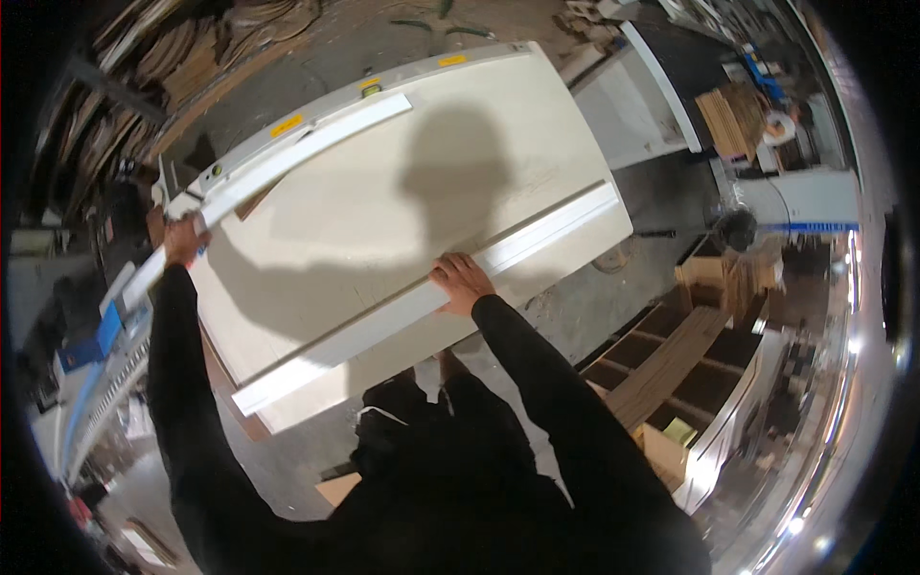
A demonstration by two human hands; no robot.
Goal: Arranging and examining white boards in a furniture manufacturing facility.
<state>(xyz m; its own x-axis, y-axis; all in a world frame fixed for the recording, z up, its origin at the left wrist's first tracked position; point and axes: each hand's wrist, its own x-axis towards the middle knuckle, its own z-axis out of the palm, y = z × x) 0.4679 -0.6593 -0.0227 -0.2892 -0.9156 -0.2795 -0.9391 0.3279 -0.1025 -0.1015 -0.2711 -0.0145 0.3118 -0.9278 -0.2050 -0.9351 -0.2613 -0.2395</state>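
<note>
On top of a big white panel point(383, 220) lying flat across a machine table, two long white strips are laid: far strip point(287, 158) gripped at its end by left hand point(182, 240), fingers curled closed round it; near strip point(431, 292) pressed by right hand point(462, 281), fingers spread flat, nothing grasped. Both sleeves black. Wooden cabinet point(671, 364) stood to the right, cardboard stacks point(182, 48) piled far left
</note>
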